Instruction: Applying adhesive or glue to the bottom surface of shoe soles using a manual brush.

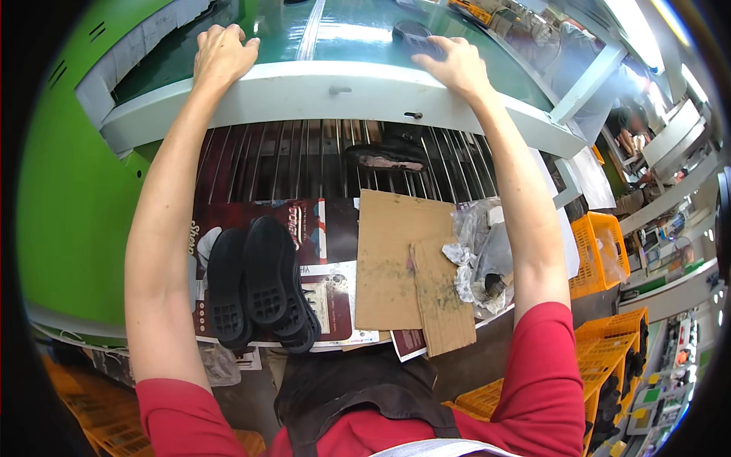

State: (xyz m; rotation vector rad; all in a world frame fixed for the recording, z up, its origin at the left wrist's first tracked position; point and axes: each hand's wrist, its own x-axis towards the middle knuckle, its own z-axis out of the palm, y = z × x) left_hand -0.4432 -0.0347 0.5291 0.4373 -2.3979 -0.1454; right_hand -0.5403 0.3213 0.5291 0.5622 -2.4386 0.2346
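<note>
Printed poster sheet (324,228), dark red and white with pictures, flat on the desk under the black shoe soles; second printed sheet corner (409,343), dark red, poking out beneath the cardboard at the near edge; two flat brown cardboard pieces (392,259), stained, overlapping right of the poster; crumpled clear plastic bag (487,251) just right of the cardboard; orange plastic crates (601,251) further right, below desk level

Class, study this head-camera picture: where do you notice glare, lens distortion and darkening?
Head view: glare streaks the green conveyor belt between the left hand and right hand; the white rail bows from fisheye distortion; corners go black; the black shoes stay sharp.
</note>
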